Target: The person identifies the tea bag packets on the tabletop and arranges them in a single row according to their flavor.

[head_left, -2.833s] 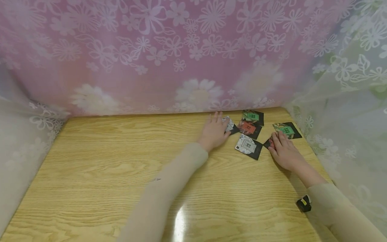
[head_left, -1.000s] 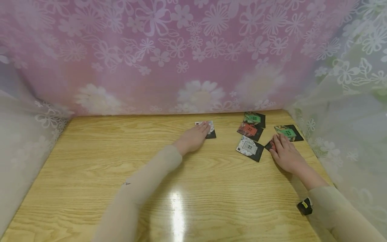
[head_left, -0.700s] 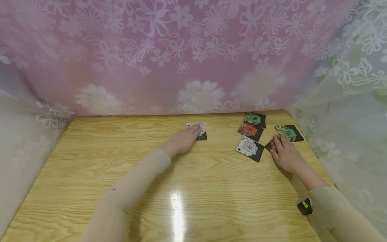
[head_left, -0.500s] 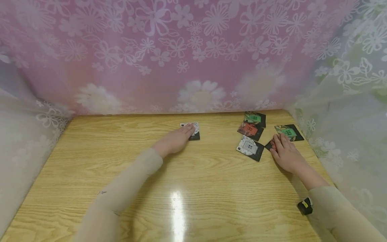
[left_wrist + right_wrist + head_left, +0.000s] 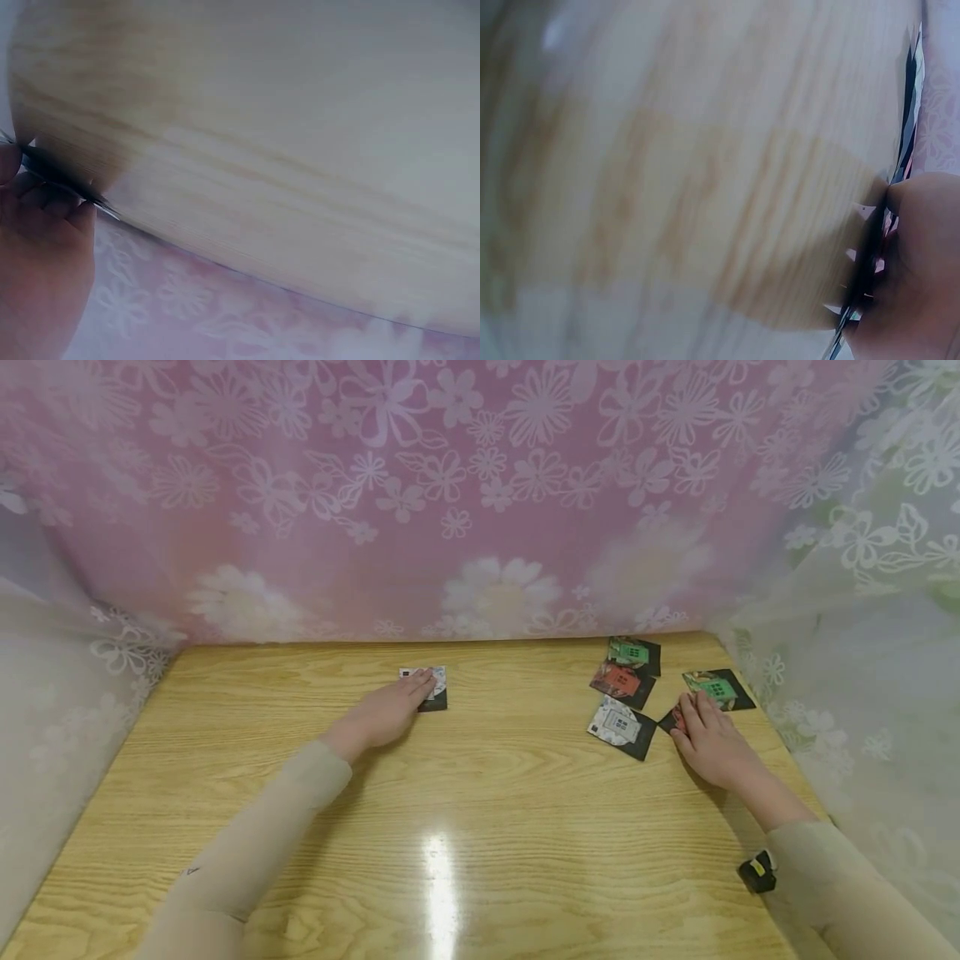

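Note:
At the far middle-left of the table, my left hand (image 5: 381, 714) lies with extended fingers on a flat white-and-black packet (image 5: 438, 682), covering its left part. In the left wrist view this packet (image 5: 56, 176) appears edge-on, dark and thin, against the fingers of the left hand (image 5: 49, 251). On the right, my right hand (image 5: 714, 745) rests palm down over a red-and-black packet (image 5: 677, 718), mostly hidden. The right wrist view shows the right hand (image 5: 926, 262) along a dark packet edge (image 5: 866, 259). A green-and-black packet (image 5: 718, 688) lies just beyond those fingertips.
Between the hands lie another green packet (image 5: 632, 652), a red packet (image 5: 621, 680) overlapping it, and a second white packet (image 5: 619, 725) in front. Floral curtains (image 5: 480, 502) border the wooden table (image 5: 517, 827). A small black device (image 5: 756, 871) sits at the right wrist.
The left hand has slid the white packet leftward along the table's far side, away from the other packets. The right hand and the packets near it have stayed put.

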The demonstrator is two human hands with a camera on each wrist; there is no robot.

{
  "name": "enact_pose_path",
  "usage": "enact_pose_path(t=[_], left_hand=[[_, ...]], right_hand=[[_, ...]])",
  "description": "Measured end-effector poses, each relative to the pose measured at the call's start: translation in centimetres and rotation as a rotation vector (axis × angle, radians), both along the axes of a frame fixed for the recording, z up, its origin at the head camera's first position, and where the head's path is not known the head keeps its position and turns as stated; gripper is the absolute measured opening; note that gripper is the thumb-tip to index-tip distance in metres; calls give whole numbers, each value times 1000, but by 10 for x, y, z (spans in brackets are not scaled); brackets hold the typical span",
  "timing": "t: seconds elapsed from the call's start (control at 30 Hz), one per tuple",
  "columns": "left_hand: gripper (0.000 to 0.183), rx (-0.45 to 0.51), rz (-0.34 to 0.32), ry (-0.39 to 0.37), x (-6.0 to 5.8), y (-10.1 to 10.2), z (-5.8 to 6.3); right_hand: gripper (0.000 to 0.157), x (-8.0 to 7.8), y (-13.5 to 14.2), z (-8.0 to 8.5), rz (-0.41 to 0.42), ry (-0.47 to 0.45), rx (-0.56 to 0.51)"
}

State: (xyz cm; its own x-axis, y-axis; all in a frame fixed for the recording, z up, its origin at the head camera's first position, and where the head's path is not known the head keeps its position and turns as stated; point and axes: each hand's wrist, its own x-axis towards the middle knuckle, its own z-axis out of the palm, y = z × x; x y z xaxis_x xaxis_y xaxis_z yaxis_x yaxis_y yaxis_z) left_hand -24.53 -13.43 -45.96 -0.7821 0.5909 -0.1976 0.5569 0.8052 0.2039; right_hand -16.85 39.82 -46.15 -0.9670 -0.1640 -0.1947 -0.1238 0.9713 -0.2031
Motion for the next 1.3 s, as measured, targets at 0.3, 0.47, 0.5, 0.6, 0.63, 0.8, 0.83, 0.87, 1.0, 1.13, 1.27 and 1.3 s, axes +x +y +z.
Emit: enact_pose_path(t=[0.3, 0.47, 0.5, 0.6, 0.63, 0.8, 0.83, 0.87, 1.0, 1.13, 1.27, 1.3], left_hand=[[55, 25, 51, 21, 12, -44, 0], [54, 20, 90, 22, 18, -71, 0], [54, 23, 99, 18, 19, -77, 0], [56, 15, 118, 20, 21, -92, -3], [56, 15, 119, 25, 22, -96, -3], [55, 3, 117, 60, 25, -116, -3], [55, -1, 116, 67, 25, -120, -3], [54, -6, 118, 68, 25, -124, -3], [54, -20, 117, 82, 26, -137, -1], [54, -32, 128, 71, 28, -149, 1], [55, -48, 143, 55, 30, -158, 5], [55, -51, 147, 50, 31, -160, 5]], right_hand=[[72, 0, -1, 1, -7, -2, 1], [71, 0, 0, -1, -10, 0, 3], [71, 0, 0, -1, -10, 0, 3], [71, 0, 0, -1, -12, -2, 7], [71, 0, -1, -1, -13, -3, 8], [71, 1, -2, 0, -15, -4, 4], [71, 1, -2, 0, -15, -6, 4], [71, 1, -2, 0, -15, -6, 4], [71, 1, -2, 0, -12, -8, 6], [71, 1, -2, 0, -11, -9, 8], [72, 1, -1, 1, -13, -12, 8], [72, 1, -1, 0, -13, -11, 8]])
